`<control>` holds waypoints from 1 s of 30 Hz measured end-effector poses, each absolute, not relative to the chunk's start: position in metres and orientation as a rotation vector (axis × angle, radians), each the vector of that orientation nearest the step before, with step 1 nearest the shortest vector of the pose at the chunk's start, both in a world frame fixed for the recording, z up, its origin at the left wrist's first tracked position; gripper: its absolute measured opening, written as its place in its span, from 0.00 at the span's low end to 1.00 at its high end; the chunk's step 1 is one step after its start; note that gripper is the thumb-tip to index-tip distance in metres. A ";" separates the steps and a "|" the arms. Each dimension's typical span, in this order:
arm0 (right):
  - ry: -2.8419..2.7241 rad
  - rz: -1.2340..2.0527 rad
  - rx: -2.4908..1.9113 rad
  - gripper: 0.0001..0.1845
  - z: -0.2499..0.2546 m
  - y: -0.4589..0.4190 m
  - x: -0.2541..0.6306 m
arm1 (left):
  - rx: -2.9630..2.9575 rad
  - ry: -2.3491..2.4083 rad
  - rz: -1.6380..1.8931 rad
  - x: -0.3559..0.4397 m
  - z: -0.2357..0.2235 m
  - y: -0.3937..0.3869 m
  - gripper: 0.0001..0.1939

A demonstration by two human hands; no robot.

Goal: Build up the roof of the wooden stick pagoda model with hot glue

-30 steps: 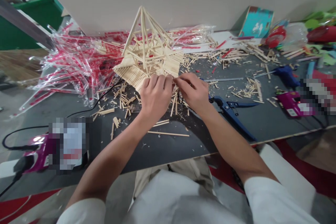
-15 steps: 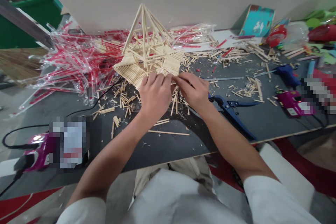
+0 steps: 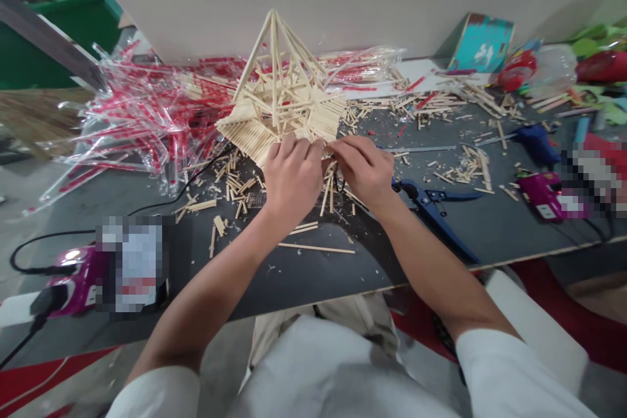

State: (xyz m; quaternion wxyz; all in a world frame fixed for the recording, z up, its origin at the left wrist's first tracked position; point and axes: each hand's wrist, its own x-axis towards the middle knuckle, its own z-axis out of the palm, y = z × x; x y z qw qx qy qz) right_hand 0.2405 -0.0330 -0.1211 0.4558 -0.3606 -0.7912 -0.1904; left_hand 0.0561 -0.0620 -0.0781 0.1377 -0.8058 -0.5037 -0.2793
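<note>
A model built of thin wooden sticks (image 3: 281, 104), with a pointed frame on a flat star-like base, stands on the dark table (image 3: 313, 268). My left hand (image 3: 292, 179) rests at the model's near edge, fingers curled and pressed against the sticks. My right hand (image 3: 363, 170) is beside it, its fingertips pinched at the same edge, where they meet the left fingers. What the right fingers pinch is too small to make out. Loose cut stick pieces (image 3: 235, 186) lie around and under both hands.
Blue cutters (image 3: 434, 206) lie just right of my right wrist. A purple glue gun (image 3: 546, 192) and a blue one (image 3: 536, 140) lie at the right, another purple one (image 3: 68, 274) at the left edge. Red-and-clear wrappers (image 3: 142, 124) pile at the back left.
Both hands stay at the model's near edge with only slight finger shifts. The view has drifted a little.
</note>
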 end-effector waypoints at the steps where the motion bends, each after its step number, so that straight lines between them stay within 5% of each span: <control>1: -1.952 -0.461 -0.902 0.14 -0.122 -0.032 0.242 | -2.329 -1.455 -0.798 0.056 -0.078 -0.062 0.15; 9: -2.019 -0.549 -0.898 0.07 -0.118 -0.032 0.243 | -2.365 -1.461 -0.767 0.054 -0.078 -0.063 0.16; 18: -2.139 -0.426 -1.046 0.12 -0.100 -0.040 0.239 | -2.348 -1.425 -0.719 0.055 -0.078 -0.064 0.16; 30: -1.257 1.101 -1.132 0.16 -0.088 -0.056 0.223 | -2.394 -1.448 -0.715 0.052 -0.075 -0.063 0.17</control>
